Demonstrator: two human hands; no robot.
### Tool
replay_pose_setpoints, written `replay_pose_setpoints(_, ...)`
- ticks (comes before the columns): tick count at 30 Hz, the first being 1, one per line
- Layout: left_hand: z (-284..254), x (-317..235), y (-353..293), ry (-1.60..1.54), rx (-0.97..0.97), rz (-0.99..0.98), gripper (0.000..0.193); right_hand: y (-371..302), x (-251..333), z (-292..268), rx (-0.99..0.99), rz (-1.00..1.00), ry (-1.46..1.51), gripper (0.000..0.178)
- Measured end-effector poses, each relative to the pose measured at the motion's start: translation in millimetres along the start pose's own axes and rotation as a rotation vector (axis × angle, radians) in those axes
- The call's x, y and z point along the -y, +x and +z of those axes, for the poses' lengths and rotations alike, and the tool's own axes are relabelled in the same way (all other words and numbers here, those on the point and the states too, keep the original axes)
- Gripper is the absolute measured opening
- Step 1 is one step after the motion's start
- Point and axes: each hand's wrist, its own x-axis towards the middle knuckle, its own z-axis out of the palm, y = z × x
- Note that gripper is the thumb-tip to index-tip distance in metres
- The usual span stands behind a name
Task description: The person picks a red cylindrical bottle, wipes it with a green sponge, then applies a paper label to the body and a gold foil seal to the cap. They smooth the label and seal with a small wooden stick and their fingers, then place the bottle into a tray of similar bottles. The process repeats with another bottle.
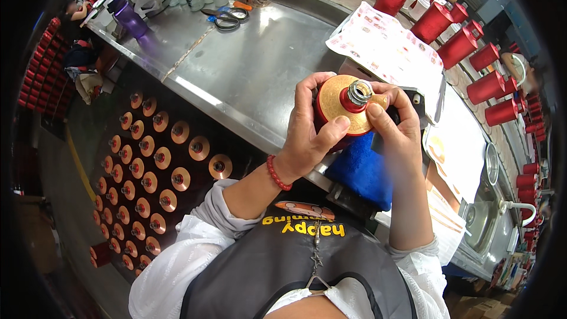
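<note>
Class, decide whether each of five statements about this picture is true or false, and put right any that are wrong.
1. The left hand grips a red bottle with a gold top. True.
2. A cap covers that bottle's glass mouth. False: no cap is on it; the mouth is open.
3. A red beaded bracelet circles the right wrist. False: it is on the left wrist.
4. Scissors lie on the metal table. True.
5. The rows of gold-topped bottles are to the person's right. False: they stand to the left.
</note>
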Motion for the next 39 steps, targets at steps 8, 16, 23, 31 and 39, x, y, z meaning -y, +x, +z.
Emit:
replay_pose_setpoints(8, -1, 0, 1, -0.064, 0.034, -0.016, 0.064, 13, -7, -12, 0.000, 0.188, 0.165, 0.015)
replay_pose_setpoints(16, -61, -3, 30, -0.025, 0.256, -0.085, 0.064, -29, -16, -2, -0.020, 0.126, -0.068, 0.036)
replay_pose_setpoints(23, -29, -6, 2, 0.070, 0.079, 0.153, 0.057, -19, -11, 12, -0.024, -0.001, -0.214, 0.046)
replay_pose_setpoints(31, -28, -6, 3, 0.159, 0.087, 0.076, 0.059, -19, -11, 19, -0.029, 0.015, -0.247, 0.049)
replay_pose_setpoints(39, -30, -1, 4, 0.184, 0.070, 0.102, 0.059, -11, -5, 20, 0.006, 0.073, -0.084, 0.046)
